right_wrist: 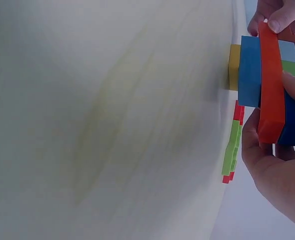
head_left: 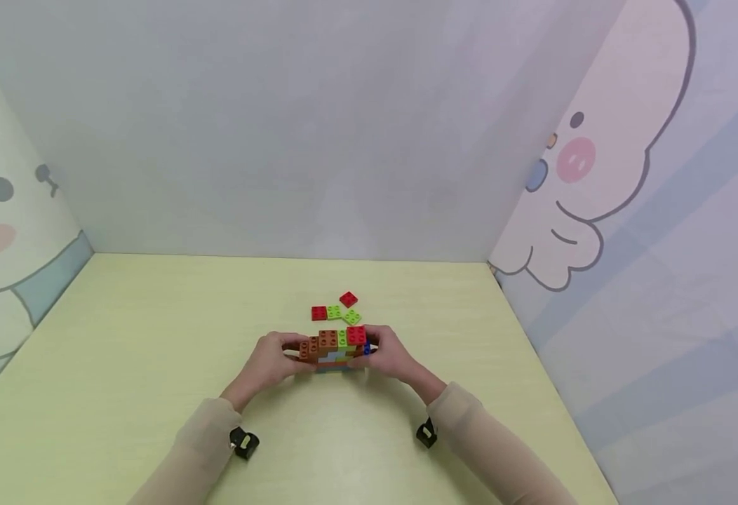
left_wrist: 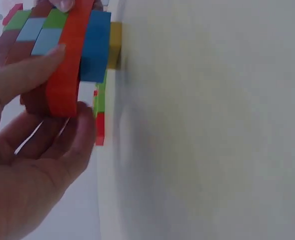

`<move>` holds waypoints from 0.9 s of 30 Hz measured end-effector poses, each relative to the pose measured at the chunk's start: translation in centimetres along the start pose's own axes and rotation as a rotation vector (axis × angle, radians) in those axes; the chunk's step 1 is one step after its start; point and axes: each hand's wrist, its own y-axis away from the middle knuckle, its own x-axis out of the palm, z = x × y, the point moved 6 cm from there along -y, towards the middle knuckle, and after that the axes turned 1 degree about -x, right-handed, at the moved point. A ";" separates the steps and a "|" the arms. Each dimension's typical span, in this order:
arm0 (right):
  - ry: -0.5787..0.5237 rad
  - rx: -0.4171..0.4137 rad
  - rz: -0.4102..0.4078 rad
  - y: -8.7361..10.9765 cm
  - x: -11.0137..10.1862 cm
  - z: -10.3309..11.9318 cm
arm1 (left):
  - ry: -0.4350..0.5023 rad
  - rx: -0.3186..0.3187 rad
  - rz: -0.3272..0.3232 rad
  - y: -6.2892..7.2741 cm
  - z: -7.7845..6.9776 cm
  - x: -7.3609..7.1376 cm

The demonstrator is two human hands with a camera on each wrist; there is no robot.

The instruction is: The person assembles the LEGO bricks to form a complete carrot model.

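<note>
Both hands grip one built-up toy brick structure (head_left: 328,341) at its two ends. My left hand (head_left: 271,361) holds the brown-brick end, thumb on the near side and fingers behind. My right hand (head_left: 389,354) grips the opposite end, by a dark blue brick (right_wrist: 293,120). A long orange-red brick (left_wrist: 70,60) runs through the layers, above a blue brick (right_wrist: 249,70) and a narrower yellow brick (left_wrist: 115,45) close to the tabletop. On top, brown, lime green and red bricks (head_left: 356,335) show their studs. Some fingertips are hidden behind the structure.
Just beyond the structure, a red brick (head_left: 319,313), two lime green bricks (head_left: 334,311) and another red brick (head_left: 349,299) lie on the pale yellow table (head_left: 173,315). Cartoon-printed curtains (head_left: 596,175) border the table's sides, and a plain grey one (head_left: 293,140) hangs behind.
</note>
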 end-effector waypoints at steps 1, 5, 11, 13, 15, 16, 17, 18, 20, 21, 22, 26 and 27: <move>0.003 0.004 0.001 0.0 0.0 0.0 | -0.026 0.001 0.033 -0.2 0.0 -0.1; 0.013 0.019 -0.010 -0.1 -0.2 -0.3 | -0.143 0.027 0.091 -1.5 0.0 -1.3; -0.002 0.011 -0.014 -0.3 -0.1 -0.7 | -0.206 0.064 -0.039 -4.2 0.0 -2.9; -0.006 0.008 -0.010 -0.3 0.1 -0.8 | -0.182 0.069 -0.054 -5.1 0.0 -2.8; -0.013 0.009 -0.006 -0.4 0.1 -0.8 | -0.161 0.073 -0.047 -5.9 0.0 -2.4; -0.015 0.016 -0.004 -0.4 0.2 -0.9 | -0.155 0.066 -0.040 -6.3 0.0 -2.2; -0.019 0.022 -0.002 -0.4 0.2 -0.9 | -0.158 0.062 -0.031 -6.7 -0.1 -1.9; -0.025 0.029 -0.001 -0.3 0.2 -0.9 | -0.169 0.062 -0.022 -7.1 -0.1 -1.7; -0.034 0.043 0.002 -0.2 0.1 -0.6 | -0.197 0.051 -0.002 -7.8 -0.2 -1.2; -0.035 0.046 0.004 -0.1 0.0 -0.2 | -0.209 0.038 0.003 -8.2 -0.2 -1.0; -0.036 0.048 0.007 0.1 -0.1 0.3 | -0.218 0.027 0.005 -8.5 -0.3 -0.9; -0.030 0.048 0.016 0.5 -0.4 2.2 | -0.249 -0.015 0.002 -9.4 -0.1 -0.6; -0.028 0.048 0.014 0.6 -0.4 2.6 | -0.255 -0.021 0.002 -9.5 -0.1 -0.5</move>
